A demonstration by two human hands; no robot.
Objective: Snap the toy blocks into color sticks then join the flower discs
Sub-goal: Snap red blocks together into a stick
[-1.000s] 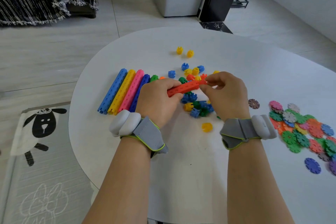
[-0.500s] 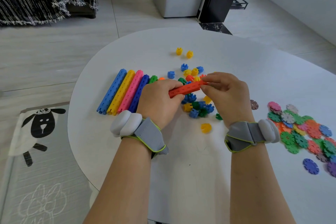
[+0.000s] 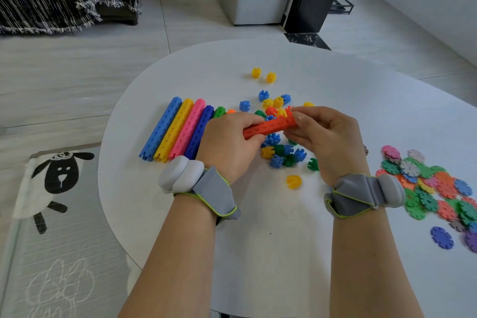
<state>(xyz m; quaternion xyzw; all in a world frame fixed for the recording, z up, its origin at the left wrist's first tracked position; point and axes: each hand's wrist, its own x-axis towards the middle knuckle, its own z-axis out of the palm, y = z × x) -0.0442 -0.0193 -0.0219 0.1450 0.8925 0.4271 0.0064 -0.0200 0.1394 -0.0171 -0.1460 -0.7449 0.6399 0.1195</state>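
Note:
An orange-red stick of snapped blocks [image 3: 268,127] is held above the white table [image 3: 271,240]. My left hand [image 3: 227,144] grips its left end and my right hand [image 3: 325,137] pinches its right end. Under the hands lies a heap of loose blocks [image 3: 281,155] in blue, green, yellow and red. Finished sticks lie side by side to the left: light blue [image 3: 161,128], yellow [image 3: 174,130], pink [image 3: 188,128] and dark blue [image 3: 200,131]. A pile of flower discs [image 3: 436,188] in many colours sits at the right.
Two yellow blocks [image 3: 263,75] lie apart at the far side of the table, and one yellow block [image 3: 293,181] lies near my right wrist. A single blue disc [image 3: 442,237] lies near the right edge. A sheep-patterned mat [image 3: 56,183] covers the floor at the left.
Both hands with the orange-red stick have stayed almost in place; the right hand's fingers shifted slightly on the stick's right end.

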